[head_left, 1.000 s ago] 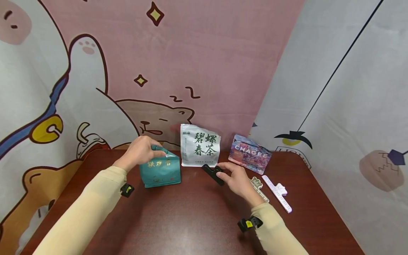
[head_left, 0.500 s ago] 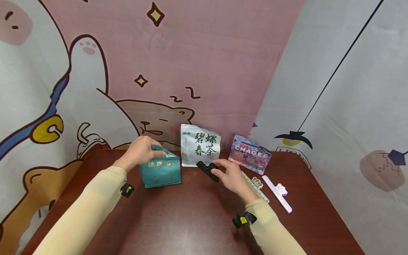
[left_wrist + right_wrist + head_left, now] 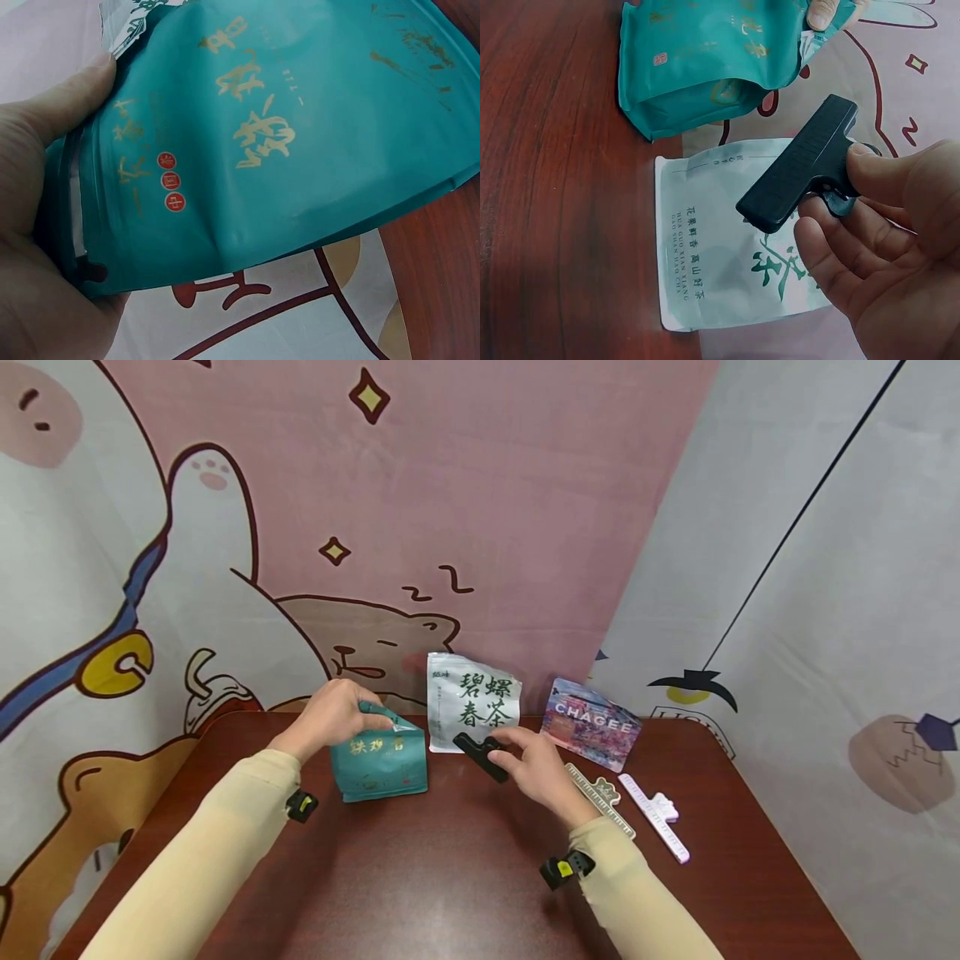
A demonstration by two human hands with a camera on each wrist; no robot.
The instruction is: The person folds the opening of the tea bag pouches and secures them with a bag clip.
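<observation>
My left hand (image 3: 337,714) pinches the top edge of a teal tea bag (image 3: 382,768), which stands on the table at the left. Gold characters and red seals show on the bag's face in the left wrist view, with the thumb (image 3: 82,94) laid over its top edge. A black bag clip (image 3: 802,165) is held by its handle between the thumb and fingers of my right hand (image 3: 531,767). In the head view the clip overlaps the lower edge of a white tea bag (image 3: 468,697), which stands upright behind it, to the right of the teal bag.
A blue-pink CHAGEE pouch (image 3: 588,724) leans at the back right. In front of it lie a beige bag clip (image 3: 606,795) and a white bag clip (image 3: 656,817) on the brown table (image 3: 427,877). A printed cloth (image 3: 517,510) hangs behind the table.
My right hand has moved left with the black bag clip, towards the teal bag, uncovering more of the beige clip. My left hand stays at the top of the teal bag.
</observation>
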